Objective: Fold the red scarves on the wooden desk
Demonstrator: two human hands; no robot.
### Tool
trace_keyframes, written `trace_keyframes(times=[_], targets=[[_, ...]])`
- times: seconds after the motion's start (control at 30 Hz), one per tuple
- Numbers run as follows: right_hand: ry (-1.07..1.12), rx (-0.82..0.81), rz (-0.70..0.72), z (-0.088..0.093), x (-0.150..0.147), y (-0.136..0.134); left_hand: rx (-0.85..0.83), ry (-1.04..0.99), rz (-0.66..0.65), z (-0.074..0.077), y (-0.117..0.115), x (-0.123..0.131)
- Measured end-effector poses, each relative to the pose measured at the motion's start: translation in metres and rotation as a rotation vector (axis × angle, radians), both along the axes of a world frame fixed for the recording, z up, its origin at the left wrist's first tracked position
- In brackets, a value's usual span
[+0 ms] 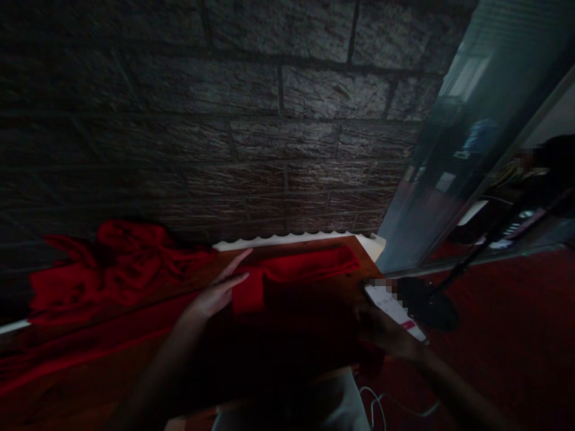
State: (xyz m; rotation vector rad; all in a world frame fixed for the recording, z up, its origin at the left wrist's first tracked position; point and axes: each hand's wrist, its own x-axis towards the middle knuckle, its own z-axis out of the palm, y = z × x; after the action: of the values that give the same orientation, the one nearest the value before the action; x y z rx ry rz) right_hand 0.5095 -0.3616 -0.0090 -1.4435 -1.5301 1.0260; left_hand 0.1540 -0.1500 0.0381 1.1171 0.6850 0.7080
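A red cloth (296, 269) lies flat on a wooden table (135, 365) in front of me, in very dim light. My left hand (220, 290) rests on the cloth's left end with its fingers stretched out and flat. My right hand (386, 332) is at the table's right edge, closed round a phone (395, 311) with a lit screen. The near part of the cloth is lost in shadow.
A heap of crumpled red cloths (117, 263) lies at the back left of the table. A dark stone-block wall (224, 120) stands behind. A glass panel (449, 155) rises at the right, with a round-based stand (426, 305) on red floor. A white cable (386, 407) hangs near me.
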Motion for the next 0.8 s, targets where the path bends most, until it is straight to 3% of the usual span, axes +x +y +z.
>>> trace_keyframes(times=[0.1, 0.17, 0.33, 0.47, 0.57, 0.7, 0.73, 0.8], targets=[[-0.248, 0.159, -0.169, 0.009, 0.011, 0.025, 0.031, -0.015, 0.111, -0.003, 0.002, -0.01], [-0.481, 0.177, -0.222, 0.014, 0.012, 0.036, 0.032, -0.003, 0.179, -0.006, 0.004, -0.017], [-0.844, 0.067, 0.024, 0.005, -0.011, 0.034, -0.034, 0.203, 0.146, -0.013, 0.008, -0.03], [-0.878, 0.06, 0.1, -0.015, -0.043, 0.016, -0.043, 0.206, 0.157, -0.007, 0.016, -0.034], [-0.784, 0.142, 0.237, -0.024, -0.062, 0.005, 0.004, 0.181, 0.187, -0.003, 0.025, -0.036], [-0.614, 0.126, 0.458, -0.004, -0.044, 0.024, -0.004, 0.18, 0.077, -0.011, 0.026, -0.042], [-0.591, 0.091, 0.429, 0.005, -0.032, 0.036, -0.016, 0.195, 0.035, -0.014, 0.024, -0.045], [-0.658, 0.081, 0.232, 0.022, -0.004, 0.069, -0.043, 0.23, -0.026, -0.016, 0.021, -0.053]])
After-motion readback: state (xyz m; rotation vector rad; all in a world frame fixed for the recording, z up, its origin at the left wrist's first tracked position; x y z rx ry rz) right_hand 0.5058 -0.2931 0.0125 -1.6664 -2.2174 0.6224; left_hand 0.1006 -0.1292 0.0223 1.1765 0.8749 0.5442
